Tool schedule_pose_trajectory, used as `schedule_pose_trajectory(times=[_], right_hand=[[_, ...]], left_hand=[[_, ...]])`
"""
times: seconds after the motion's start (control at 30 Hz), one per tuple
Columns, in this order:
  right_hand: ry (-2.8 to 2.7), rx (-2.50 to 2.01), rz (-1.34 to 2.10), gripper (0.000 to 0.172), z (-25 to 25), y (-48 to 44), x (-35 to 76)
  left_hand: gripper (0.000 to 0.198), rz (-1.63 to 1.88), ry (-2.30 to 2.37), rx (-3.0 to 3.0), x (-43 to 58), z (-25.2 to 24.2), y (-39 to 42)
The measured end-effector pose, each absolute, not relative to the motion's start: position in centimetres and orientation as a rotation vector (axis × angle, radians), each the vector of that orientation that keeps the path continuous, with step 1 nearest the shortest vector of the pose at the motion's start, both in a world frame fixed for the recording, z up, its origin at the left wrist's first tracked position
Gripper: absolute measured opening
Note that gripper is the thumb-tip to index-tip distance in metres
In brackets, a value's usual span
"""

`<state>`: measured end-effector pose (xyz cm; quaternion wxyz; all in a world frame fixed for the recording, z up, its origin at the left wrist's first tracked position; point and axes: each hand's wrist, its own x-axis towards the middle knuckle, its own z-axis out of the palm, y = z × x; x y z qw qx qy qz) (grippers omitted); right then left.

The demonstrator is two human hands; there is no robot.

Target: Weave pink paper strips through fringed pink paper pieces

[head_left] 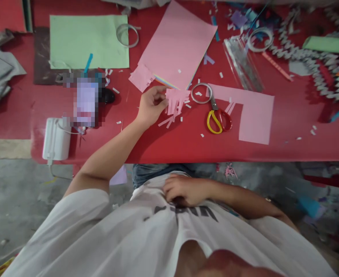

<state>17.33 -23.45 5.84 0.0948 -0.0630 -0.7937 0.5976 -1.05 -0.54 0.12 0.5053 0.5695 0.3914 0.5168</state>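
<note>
The person's left hand reaches onto the middle of the red bench, its thumb and fingertips in a narrow pinch on a fringed pink paper piece near the front edge. The right hand lies off the bench against the white T-shirt, fingers curled, holding nothing that shows.

Several cuts are done: the fringed piece has narrow slits, loose pink strips lie just below it, and a second slit piece sits against the corner of a large pink sheet. That sheet shows no slits across most of its face, and neither does the pale green sheet at the back edge. Yellow-and-red-handled scissors lie beside an L-shaped pink offcut, touched by neither hand.
</note>
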Motion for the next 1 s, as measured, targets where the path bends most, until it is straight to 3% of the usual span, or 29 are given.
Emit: schedule_pose_trajectory(times=[0.07, 0.23, 0.33, 0.43, 0.5, 0.6, 0.77, 1.0], right_hand=[[-2.322, -0.341, 1.668, 0.005, 5.5, -23.6, 15.1], [-2.042, -0.831, 1.284, 0.009, 6.5, -20.3, 14.5], [-1.408, -1.298, 0.776, 0.046, 6.3, -14.9, 16.9], [-1.163, -1.315, 1.029, 0.07, 4.8, -8.5, 19.0], [-1.17, -1.176, 1.337, 0.053, 3.7, -5.0, 19.3], [-1.172, -1.094, 1.41, 0.033, 2.7, -2.2, 18.1], [-1.093, -1.044, 1.398, 0.027, 2.4, -1.6, 16.1], [-1.137, -1.056, 1.463, 0.031, 2.2, -1.8, 17.1]], left_hand=[[0.041, 1.243, 0.928, 1.32, -1.0, 0.4, -0.7], [0.037, 1.251, 0.874, 1.254, -1.2, 0.5, -0.6], [0.038, 1.27, 0.812, 1.231, -1.2, 0.3, -0.4], [0.042, 1.264, 0.812, 1.231, -1.1, 0.3, -0.3], [0.046, 1.247, 0.858, 1.272, -1.1, 0.7, -0.4], [0.053, 1.295, 0.917, 1.358, -1.0, 1.0, -0.5], [0.061, 1.342, 0.9, 1.453, -0.8, 0.6, -0.3], [0.056, 1.303, 0.863, 1.575, -0.7, 0.3, -0.7]])
